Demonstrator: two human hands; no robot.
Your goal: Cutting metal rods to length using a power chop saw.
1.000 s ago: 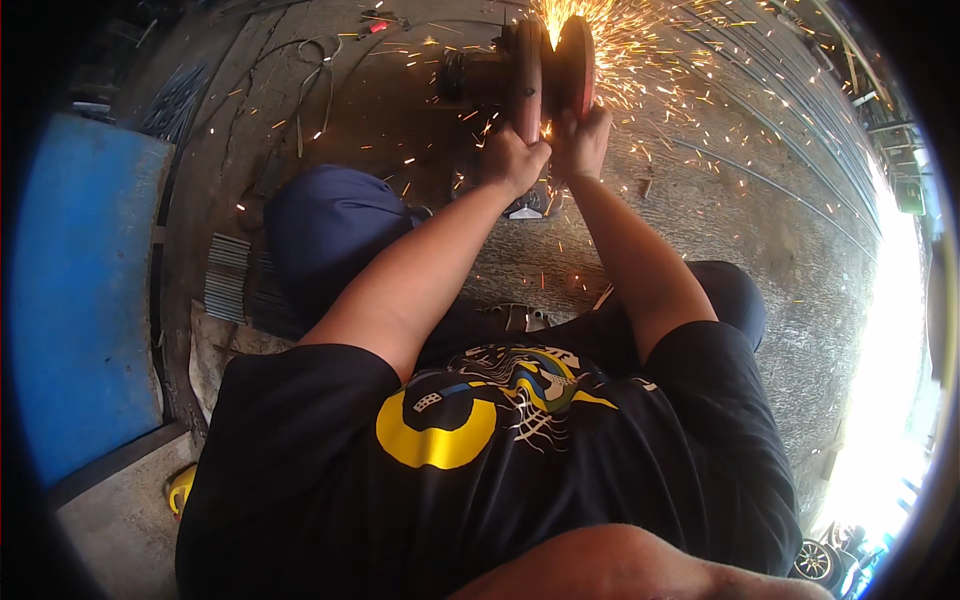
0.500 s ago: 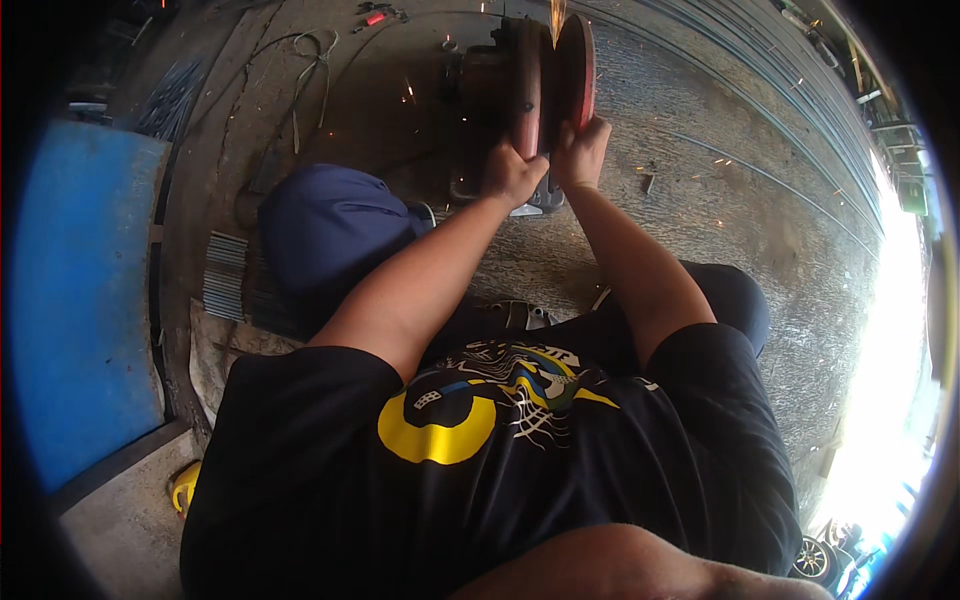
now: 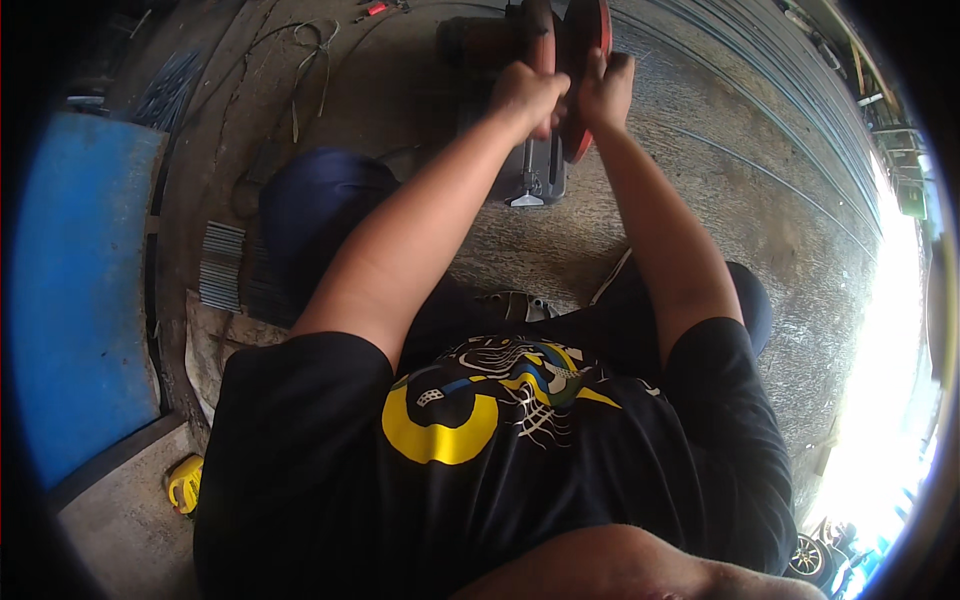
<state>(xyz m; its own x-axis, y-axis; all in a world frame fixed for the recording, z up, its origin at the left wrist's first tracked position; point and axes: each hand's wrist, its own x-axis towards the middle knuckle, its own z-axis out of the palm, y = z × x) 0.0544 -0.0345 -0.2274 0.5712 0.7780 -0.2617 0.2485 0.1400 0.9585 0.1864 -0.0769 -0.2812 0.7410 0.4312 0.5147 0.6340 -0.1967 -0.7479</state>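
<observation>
In front of me on the floor stands a dark cut-off saw point(image 3: 478, 42), partly behind my arms. My left hand point(image 3: 528, 100) is closed at the lower end of its reddish-brown curved guard point(image 3: 541, 38). Just to the right, my right hand point(image 3: 608, 90) grips the near side of a large round disc point(image 3: 580, 143) with a red rim, thumb against it. Between the hands is a narrow gap. Below my left hand show the saw's base and its metal clamp point(image 3: 530, 185). My fingers hide where they meet the guard and disc.
Long metal rods point(image 3: 770, 90) lie along the far right. A blue sheet point(image 3: 85, 270) is at the left, with short cut rods point(image 3: 222, 265) and a yellow tape measure point(image 3: 185, 485) near it. A loose cord point(image 3: 310, 70) and a red-handled tool point(image 3: 376, 9) lie at the far left.
Both hands have moved up and away from me, together with the guard and the disc. The sparks that flew about the saw are gone, and more of its base and clamp shows.
</observation>
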